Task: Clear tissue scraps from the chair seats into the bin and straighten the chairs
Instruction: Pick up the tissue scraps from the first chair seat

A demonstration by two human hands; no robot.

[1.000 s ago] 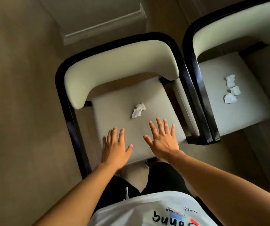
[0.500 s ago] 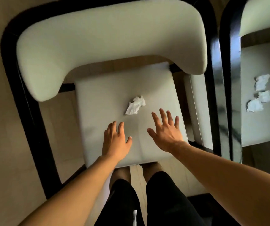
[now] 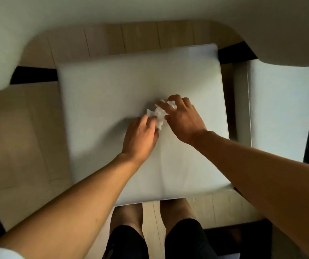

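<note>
A crumpled white tissue scrap [image 3: 158,114] lies near the middle of the pale chair seat [image 3: 101,101]. My left hand [image 3: 140,136] comes at it from below, its fingertips curled onto the scrap's lower left edge. From the right, my right hand [image 3: 183,118] closes its curled fingers over the scrap's upper right part. Both hands hold the tissue between them on the cushion. The cream padded backrest [image 3: 75,19] curves across the top of the view. No bin is in view.
The chair's black frame [image 3: 34,74] shows left and right of the seat. A second pale seat [image 3: 280,109] stands close at the right. Wooden floor [image 3: 19,137] surrounds the chair. My knees [image 3: 153,217] stand at the seat's front edge.
I have leaned in much closer to the seat. Both hands moved forward from the front of the cushion and closed on the tissue scrap.
</note>
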